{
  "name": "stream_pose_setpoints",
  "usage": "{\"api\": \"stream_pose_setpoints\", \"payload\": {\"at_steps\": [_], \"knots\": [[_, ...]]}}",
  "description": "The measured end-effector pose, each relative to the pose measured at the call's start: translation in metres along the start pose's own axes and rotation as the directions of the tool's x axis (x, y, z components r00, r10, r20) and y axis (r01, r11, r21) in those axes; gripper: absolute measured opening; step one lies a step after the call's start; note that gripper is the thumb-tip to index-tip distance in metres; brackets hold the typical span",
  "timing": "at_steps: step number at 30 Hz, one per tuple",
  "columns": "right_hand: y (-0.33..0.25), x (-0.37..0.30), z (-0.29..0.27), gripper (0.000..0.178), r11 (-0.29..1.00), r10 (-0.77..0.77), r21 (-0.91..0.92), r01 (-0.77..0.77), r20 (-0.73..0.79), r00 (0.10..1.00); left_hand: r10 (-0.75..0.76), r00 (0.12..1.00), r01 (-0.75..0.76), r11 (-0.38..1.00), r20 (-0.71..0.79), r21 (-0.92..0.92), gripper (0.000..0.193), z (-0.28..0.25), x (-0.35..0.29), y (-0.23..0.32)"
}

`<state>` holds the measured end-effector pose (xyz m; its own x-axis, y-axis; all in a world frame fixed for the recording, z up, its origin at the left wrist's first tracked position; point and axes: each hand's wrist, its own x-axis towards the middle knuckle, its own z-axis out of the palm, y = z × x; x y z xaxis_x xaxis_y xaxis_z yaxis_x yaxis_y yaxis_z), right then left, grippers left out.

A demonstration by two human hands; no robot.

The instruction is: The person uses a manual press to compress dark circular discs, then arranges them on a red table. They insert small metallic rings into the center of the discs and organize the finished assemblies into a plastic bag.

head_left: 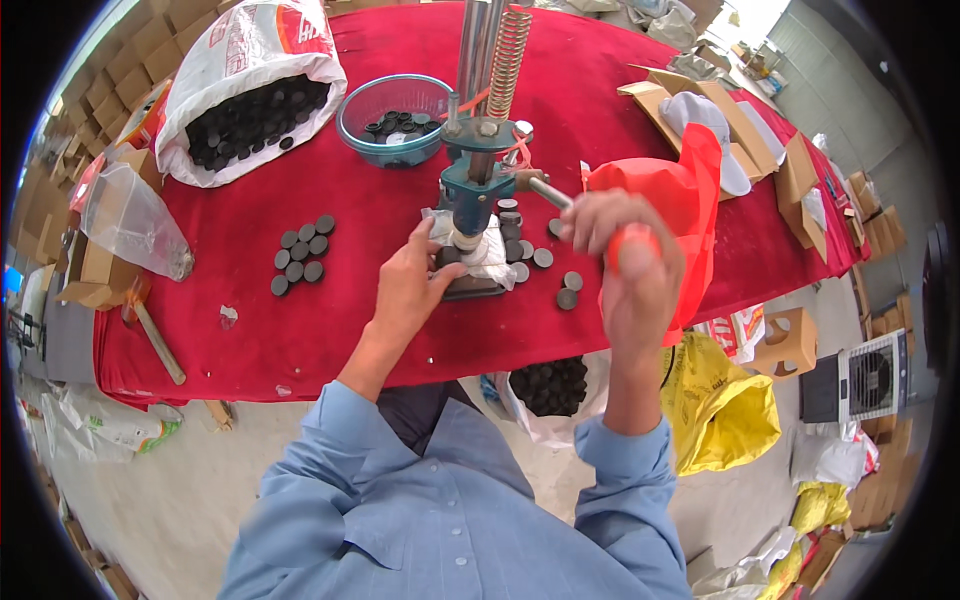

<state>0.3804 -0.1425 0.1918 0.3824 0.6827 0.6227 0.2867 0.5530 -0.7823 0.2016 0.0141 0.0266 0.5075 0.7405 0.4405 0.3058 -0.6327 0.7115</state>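
Note:
A green hand-lever press [483,185] with a bare steel column and coil spring stands on the red-covered table. Under its ram, my left hand [405,285] pinches a black round cap [448,257] between thumb and fingers at the press base [472,288]. White plastic [490,255] is bunched around the base. My right hand [635,250], slightly blurred, is closed around the lever [550,192], whose orange-red knob [633,245] shows at the palm. Beside the base, to the right, several black caps [543,257] lie loose.
More black caps [295,254] lie grouped at left. Behind them are an open white sack [185,155] of caps and a blue basket [350,140]. A red bag [700,185] stands just right of my lever hand. A hammer [158,342] rests at the left edge.

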Motion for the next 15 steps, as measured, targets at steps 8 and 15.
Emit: {"api": "stream_pose_setpoints", "payload": {"at_steps": [8, 15], "knots": [[-0.013, 0.074, 0.01, 0.049, 0.982, 0.19, 0.028, -0.189, -0.048, 0.981, 0.088, 0.99, -0.087, 0.996, -0.108, 0.014, 0.082, 0.033, 0.021, 0.003], [0.025, -0.023, 0.002, 0.048, 0.979, -0.179, 0.106, 0.174, 0.042, 0.983, 0.051, 0.987, -0.048, 0.999, -0.154, 0.022, 0.057, -0.001, 0.004, -0.007]]}}
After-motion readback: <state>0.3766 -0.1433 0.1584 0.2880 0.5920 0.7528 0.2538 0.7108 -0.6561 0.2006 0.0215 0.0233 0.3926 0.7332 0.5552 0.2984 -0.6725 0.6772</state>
